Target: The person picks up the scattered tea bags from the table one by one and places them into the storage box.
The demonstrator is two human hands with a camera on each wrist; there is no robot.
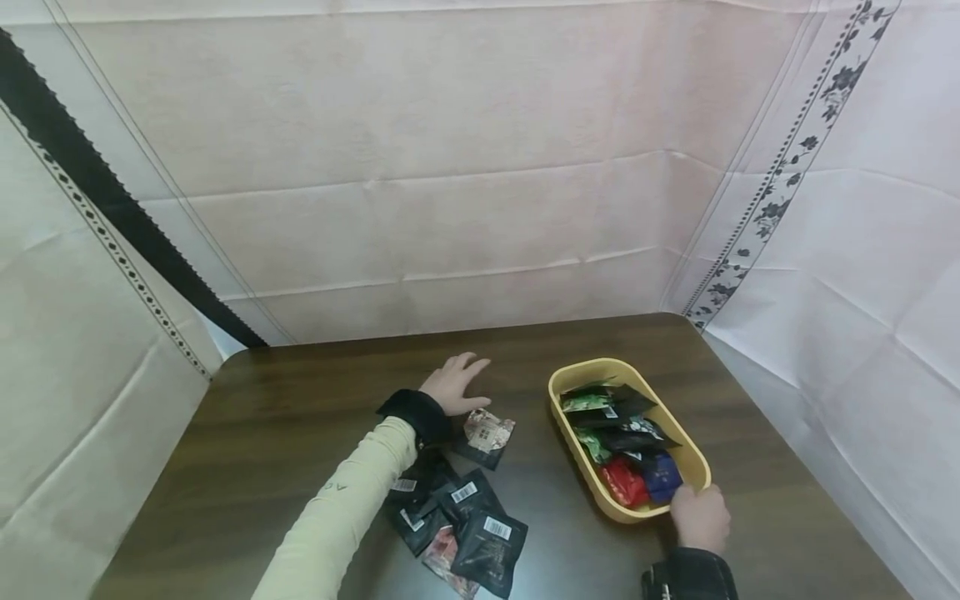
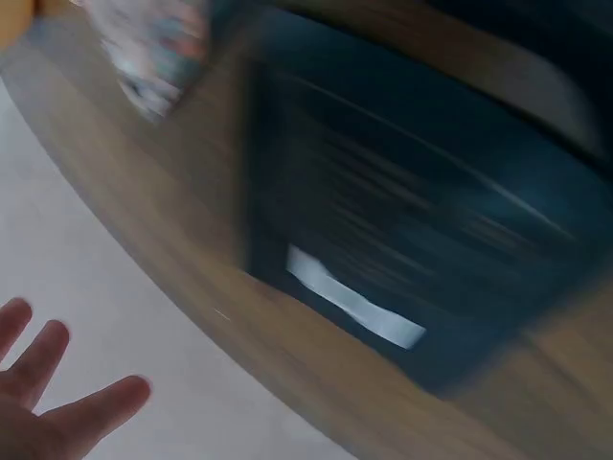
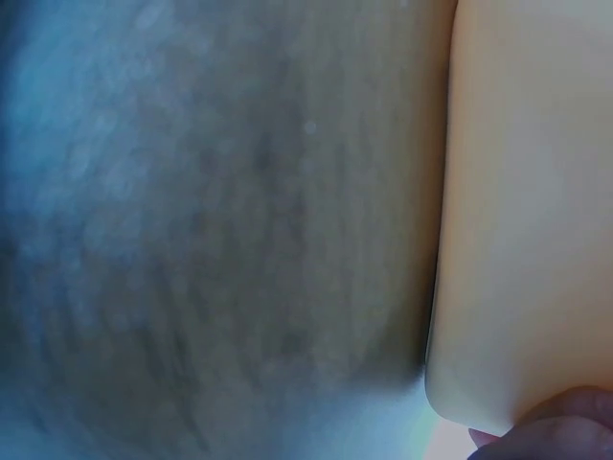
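Observation:
My left hand (image 1: 456,385) is spread, fingers apart and holding nothing, just beyond a packet with a pale printed front (image 1: 487,433). Below that wrist lies a loose pile of black sachets (image 1: 491,554) with white barcode labels, and a pink-patterned sachet (image 1: 442,552) is partly covered by them. The left wrist view shows one dark sachet (image 2: 402,211) close up and blurred. At the right, my right hand (image 1: 701,518) grips the near right corner of a yellow plastic basket (image 1: 626,514). Inside are green-and-black packets (image 1: 588,404), a red packet (image 1: 625,483) and a blue packet (image 1: 662,477).
A brown wooden table (image 1: 262,442) carries everything. White cloth (image 1: 465,208) hangs behind the table and along both sides, with a floral band (image 1: 772,208) at the right and a black strip (image 1: 112,192) at the left.

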